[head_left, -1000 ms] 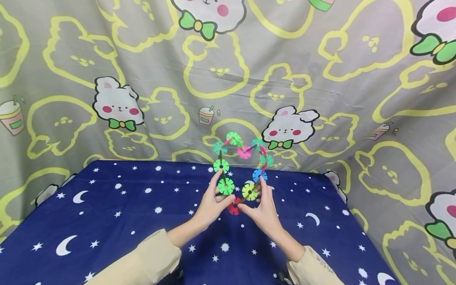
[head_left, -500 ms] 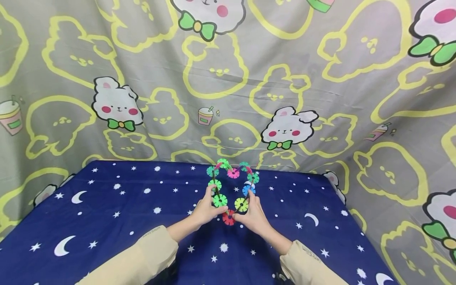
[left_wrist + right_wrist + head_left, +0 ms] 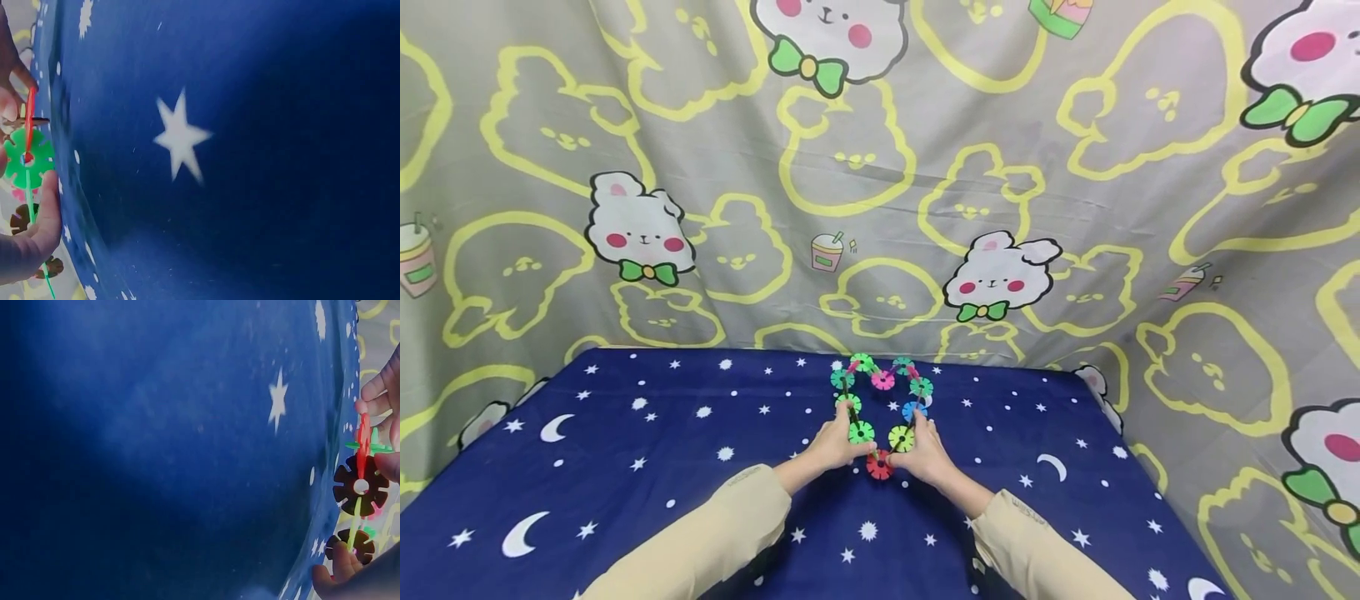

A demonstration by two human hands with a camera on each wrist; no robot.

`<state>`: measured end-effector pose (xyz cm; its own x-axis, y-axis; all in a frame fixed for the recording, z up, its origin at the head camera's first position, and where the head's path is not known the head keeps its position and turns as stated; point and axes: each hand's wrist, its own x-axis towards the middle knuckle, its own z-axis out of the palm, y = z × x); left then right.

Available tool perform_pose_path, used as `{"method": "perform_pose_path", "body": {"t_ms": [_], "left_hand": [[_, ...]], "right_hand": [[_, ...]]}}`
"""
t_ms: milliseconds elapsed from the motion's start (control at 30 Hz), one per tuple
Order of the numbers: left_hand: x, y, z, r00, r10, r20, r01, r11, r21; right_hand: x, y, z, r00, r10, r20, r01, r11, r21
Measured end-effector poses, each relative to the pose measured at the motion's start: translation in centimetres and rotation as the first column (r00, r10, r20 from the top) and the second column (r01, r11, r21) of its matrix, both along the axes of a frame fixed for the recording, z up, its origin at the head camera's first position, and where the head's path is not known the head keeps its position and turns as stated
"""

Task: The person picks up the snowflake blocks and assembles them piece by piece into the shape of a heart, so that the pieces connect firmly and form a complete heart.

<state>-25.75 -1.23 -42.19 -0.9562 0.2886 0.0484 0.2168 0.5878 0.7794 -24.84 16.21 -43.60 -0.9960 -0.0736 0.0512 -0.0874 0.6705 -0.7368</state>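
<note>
Both hands hold a heart-shaped ring of interlocking slotted plastic discs, its point towards me. A pink disc [image 3: 882,380] sits in the notch and a red disc [image 3: 880,465] at the point. The left hand [image 3: 833,443] grips the left side by a green disc [image 3: 861,433], thumb close to the red one. On the right side, the right hand [image 3: 927,452] holds beside a yellow disc [image 3: 902,438] and a blue disc [image 3: 914,412]. The left wrist view has the red disc [image 3: 30,115] edge-on; the right wrist view includes a dark disc [image 3: 349,495] between the fingers.
A dark blue cloth [image 3: 685,433] printed with white stars and moons covers the table. Behind and at the sides hangs a grey curtain [image 3: 745,150] with cartoon animals, close to the table's far edge. Beige sleeves [image 3: 700,533] cover the forearms.
Both hands have carried the disc heart down and away from me, slightly left, towards the cloth near the table's far edge. It looks smaller and lies flatter in view; both grips stay.
</note>
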Motion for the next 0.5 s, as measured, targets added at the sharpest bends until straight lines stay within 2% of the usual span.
{"method": "perform_pose_path", "body": {"t_ms": [200,500], "left_hand": [[-0.8,-0.1,0.0,0.999,0.039,0.018,-0.038,0.996,-0.082],[-2.2,-0.1,0.1,0.998,0.038,0.049,-0.029,0.985,-0.172]], "right_hand": [[-1.0,-0.2,-0.6,1.000,0.008,0.019,-0.008,1.000,0.011],[-1.9,0.0,-0.6,1.000,0.027,0.009,-0.027,0.999,0.037]]}}
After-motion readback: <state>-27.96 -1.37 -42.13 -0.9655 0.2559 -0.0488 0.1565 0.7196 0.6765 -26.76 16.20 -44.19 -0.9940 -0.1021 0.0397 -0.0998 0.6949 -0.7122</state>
